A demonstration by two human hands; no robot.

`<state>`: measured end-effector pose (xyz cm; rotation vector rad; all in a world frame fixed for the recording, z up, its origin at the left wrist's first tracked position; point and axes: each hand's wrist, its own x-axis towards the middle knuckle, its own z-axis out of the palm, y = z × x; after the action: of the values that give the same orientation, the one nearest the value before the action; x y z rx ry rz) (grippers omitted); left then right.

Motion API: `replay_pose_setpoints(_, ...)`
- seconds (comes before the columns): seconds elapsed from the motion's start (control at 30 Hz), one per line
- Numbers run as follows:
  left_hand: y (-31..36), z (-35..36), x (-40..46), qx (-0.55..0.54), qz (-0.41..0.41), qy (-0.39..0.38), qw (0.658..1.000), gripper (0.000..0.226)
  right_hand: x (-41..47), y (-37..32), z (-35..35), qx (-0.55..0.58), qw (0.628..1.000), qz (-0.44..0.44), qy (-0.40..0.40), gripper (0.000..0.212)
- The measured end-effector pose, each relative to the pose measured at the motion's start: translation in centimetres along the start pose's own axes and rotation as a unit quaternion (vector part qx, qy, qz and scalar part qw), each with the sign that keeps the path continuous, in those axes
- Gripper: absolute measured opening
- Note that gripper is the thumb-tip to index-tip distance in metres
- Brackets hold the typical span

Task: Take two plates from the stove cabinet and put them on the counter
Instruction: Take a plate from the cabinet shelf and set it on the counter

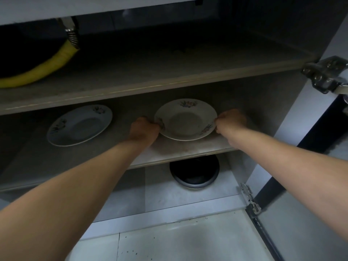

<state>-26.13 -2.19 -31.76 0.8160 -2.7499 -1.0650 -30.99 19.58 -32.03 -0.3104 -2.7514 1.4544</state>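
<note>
Two white plates with flower prints lie on the middle shelf (180, 155) of the open cabinet. The right plate (185, 120) is gripped on both sides: my left hand (144, 129) pinches its left rim and my right hand (230, 120) pinches its right rim. Its near edge looks slightly lifted off the shelf. The left plate (80, 125) rests flat on the shelf, well to the left of my left hand, untouched.
A yellow gas hose (43, 67) with a metal coupling curls on the upper shelf at left. A dark round pan (194, 173) sits on the cabinet floor below. The open cabinet door with hinges (324, 76) stands at right. Pale tiled floor lies below.
</note>
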Motion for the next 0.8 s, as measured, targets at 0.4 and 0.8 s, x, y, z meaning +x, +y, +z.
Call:
replay_pose_setpoints(0.4,0.2,0.2,-0.7,-0.171,-0.081,0.001,0.982,0.025,-0.2,0.2,0.1,0.049,0.999,0.024,0.004,0.023)
replay_pose_setpoints(0.8,0.4,-1.5,-5.1,-0.314,-0.092,-0.039,0.944,0.020,-2.3,0.7,-1.6,0.079,0.997,0.010,-0.007,0.019)
